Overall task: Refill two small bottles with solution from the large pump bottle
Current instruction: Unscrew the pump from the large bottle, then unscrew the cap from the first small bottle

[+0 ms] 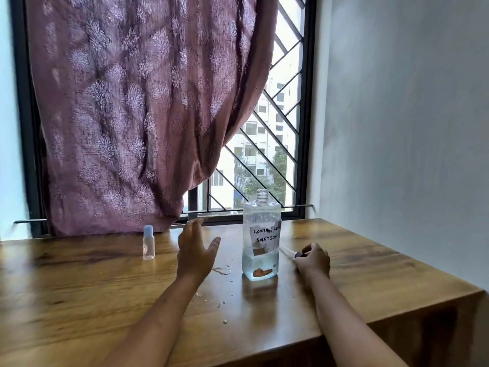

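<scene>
- We are recording a wooden table point(79, 300) lying under both hands, with a patterned curtain point(132, 115) and a window grille point(277, 128) hanging beyond the fingertips.
- The large pump bottle point(260, 242) is standing upright between the two hands, to the thumb side of the left hand and just left of the right. Its threaded neck is showing bare, the pump is off, and liquid is filling roughly the lower third.
- The left hand point(195, 250) is hovering above the table with fingers spread and relaxed, grasping nothing and touching neither bottle.
- The right hand point(313, 262) is resting on the table with fingers curled around the dark pump head point(300, 255). Its clear tube point(285, 250) is pointing towards the large bottle.
- One small bottle point(148, 243) is standing upright, blue cap on, to the outer side of the left hand and apart from it. We are finding no second small bottle in view.
- Droplets point(222, 270) are lying on the table just beside the left wrist.
- We are judging the left hand the nearer to the small bottle, whose long axis is running vertical. Uncapping it is likely the step in hand, and its lightness is making tipping a risk.
</scene>
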